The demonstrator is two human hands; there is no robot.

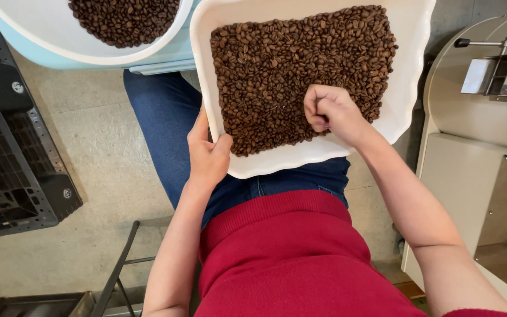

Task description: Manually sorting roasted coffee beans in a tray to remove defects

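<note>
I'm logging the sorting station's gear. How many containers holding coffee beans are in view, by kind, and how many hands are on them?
White rectangular tray of beans: 1
White round bowl of beans: 1
Hands on the tray: 2, left hand at its edge, right hand in the beans
Total: 2 containers, 2 hands

White trays: one [409, 88], scalloped rim, near right
Round white bowls: one [42, 29], far left
Heaps of roasted coffee beans: two, tray heap [283, 64] and bowl heap [125, 20]
Hands: two, left hand [208, 154], right hand [330, 113]
Black crates: one [7, 152], far left
</note>
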